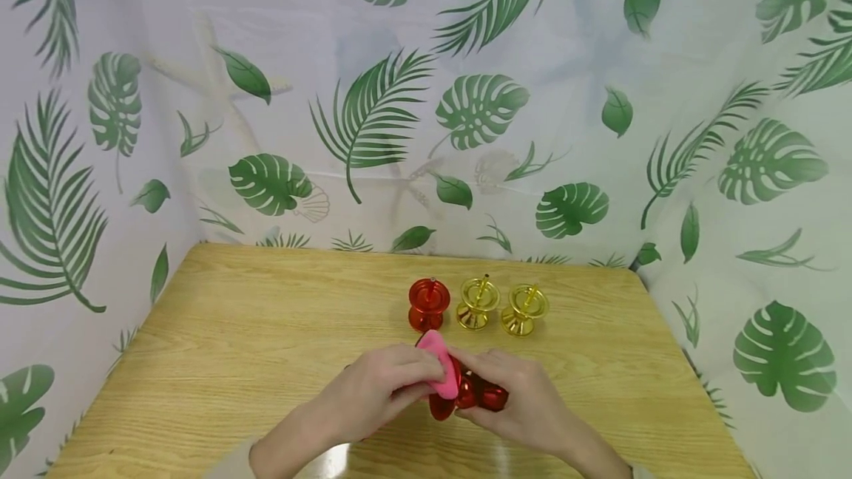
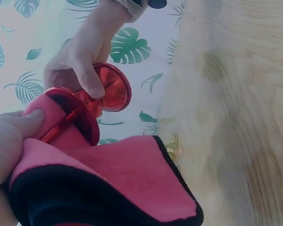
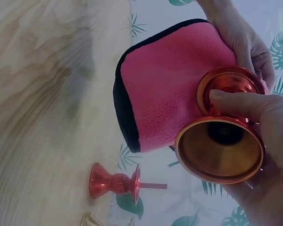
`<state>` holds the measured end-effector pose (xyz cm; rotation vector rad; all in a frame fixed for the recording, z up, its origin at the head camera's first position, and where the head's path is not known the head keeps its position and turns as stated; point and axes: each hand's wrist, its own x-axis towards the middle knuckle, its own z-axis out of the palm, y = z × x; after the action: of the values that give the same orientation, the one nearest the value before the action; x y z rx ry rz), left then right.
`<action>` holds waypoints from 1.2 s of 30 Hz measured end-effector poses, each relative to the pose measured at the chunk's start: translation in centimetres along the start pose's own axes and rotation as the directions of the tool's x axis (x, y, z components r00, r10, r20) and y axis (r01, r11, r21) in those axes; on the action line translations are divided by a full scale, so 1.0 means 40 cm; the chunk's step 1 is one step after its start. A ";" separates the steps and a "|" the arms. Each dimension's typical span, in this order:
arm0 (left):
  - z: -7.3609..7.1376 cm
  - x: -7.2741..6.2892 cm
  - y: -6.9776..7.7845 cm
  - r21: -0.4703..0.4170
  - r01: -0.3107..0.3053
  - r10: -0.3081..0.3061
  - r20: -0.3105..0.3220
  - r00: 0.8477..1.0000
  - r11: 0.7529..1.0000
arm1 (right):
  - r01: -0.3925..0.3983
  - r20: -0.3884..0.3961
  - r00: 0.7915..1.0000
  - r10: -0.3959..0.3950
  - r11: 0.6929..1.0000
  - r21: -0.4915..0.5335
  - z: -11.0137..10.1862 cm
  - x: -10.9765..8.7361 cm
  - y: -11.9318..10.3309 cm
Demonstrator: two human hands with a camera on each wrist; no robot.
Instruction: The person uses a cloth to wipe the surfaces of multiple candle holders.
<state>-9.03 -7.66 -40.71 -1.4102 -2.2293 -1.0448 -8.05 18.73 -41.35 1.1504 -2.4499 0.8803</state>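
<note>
My right hand (image 1: 526, 398) grips a shiny red candle holder (image 2: 114, 87) by its stem. The holder is tipped on its side, and in the right wrist view its hollow base (image 3: 203, 146) shows a gold-toned inside. With thumb and fingers my left hand (image 1: 376, 394) pinches a pink cloth (image 3: 174, 84) edged in black. Part of the cloth lies in the holder's dish, beside the thin central spike (image 2: 61, 126), as the left wrist view shows. The rest of the cloth hangs down loose from the left hand.
Beyond the hands, another red candle holder (image 1: 428, 304) stands upright on the wooden table (image 1: 266, 316). To its right are two gold candle holders, one nearer the middle (image 1: 477, 303) and one farther right (image 1: 523, 309). Leaf-patterned white sheets (image 1: 399, 35) enclose the table's back and sides.
</note>
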 end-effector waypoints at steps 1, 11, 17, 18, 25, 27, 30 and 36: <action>-0.002 -0.001 0.001 -0.007 0.004 -0.004 -0.002 1.000 1.000 | -0.014 0.012 1.000 0.014 1.000 0.012 -0.001 -0.001 0.000; -0.044 -0.008 -0.002 0.008 0.010 -0.009 -0.063 0.998 1.000 | -0.089 0.032 0.996 0.088 0.995 0.043 -0.013 -0.004 0.004; -0.055 -0.011 -0.007 0.039 -0.020 0.024 -0.102 0.995 0.999 | -0.124 0.036 0.992 0.122 0.992 0.039 -0.020 -0.008 0.006; -0.054 -0.010 -0.007 0.037 -0.026 0.029 -0.103 0.994 0.999 | -0.122 0.034 0.992 0.121 0.992 0.036 -0.019 -0.008 0.006; -0.021 0.003 -0.003 0.048 -0.048 0.051 -0.069 0.996 0.998 | -0.059 0.012 0.998 0.059 0.998 0.011 -0.002 -0.004 0.012; -0.012 0.004 -0.001 0.063 -0.043 0.046 -0.052 0.998 0.997 | -0.049 0.009 0.999 0.049 0.999 0.011 0.003 -0.003 0.012; -0.002 0.005 0.001 0.094 -0.040 0.043 -0.025 0.999 0.995 | -0.046 0.005 0.999 0.046 0.999 0.017 0.009 -0.004 0.014; -0.013 0.004 -0.009 0.060 -0.006 0.008 -0.048 0.999 0.998 | -0.075 0.016 0.997 0.074 0.996 0.055 0.012 -0.007 0.014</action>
<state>-9.48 -8.03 -40.42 -1.3529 -2.2011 -0.9909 -8.28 18.87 -42.08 1.0926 -2.5088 0.9704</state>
